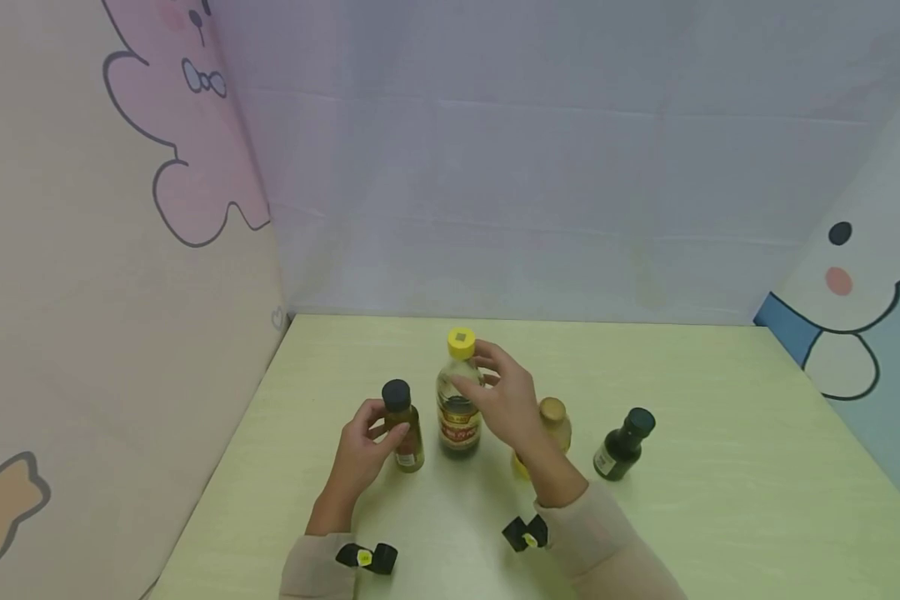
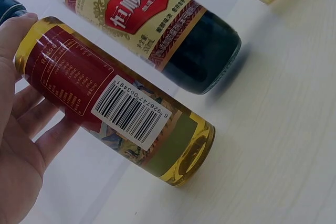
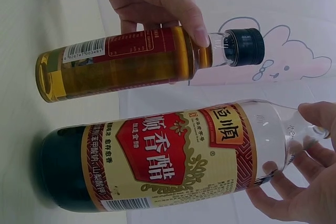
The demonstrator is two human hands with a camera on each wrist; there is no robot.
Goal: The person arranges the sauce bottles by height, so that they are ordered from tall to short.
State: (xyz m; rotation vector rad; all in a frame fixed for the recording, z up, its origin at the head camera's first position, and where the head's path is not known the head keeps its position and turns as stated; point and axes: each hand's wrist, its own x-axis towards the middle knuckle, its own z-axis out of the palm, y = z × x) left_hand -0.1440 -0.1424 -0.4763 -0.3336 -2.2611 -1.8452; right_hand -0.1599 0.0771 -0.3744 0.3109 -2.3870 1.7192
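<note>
My left hand [image 1: 362,454] grips a slim bottle of golden oil [image 1: 407,446] with a black cap, thumb across the front and fingers behind. A barcode shows on its dark red label in the left wrist view. Just to its right stands a larger vinegar bottle [image 1: 459,429], yellow-capped, with a red and cream label and dark liquid low inside. My right hand [image 1: 506,396] holds that bottle around its clear upper part, as the right wrist view shows. Both bottles are upright, close together with a small gap between them.
Right of the vinegar bottle, a bottle with a tan cap [image 1: 552,411] and yellowish contents is partly hidden behind my right forearm. Farther right stands a small dark bottle [image 1: 621,450]. Fabric walls [image 1: 532,208] border the pale table [image 1: 735,467].
</note>
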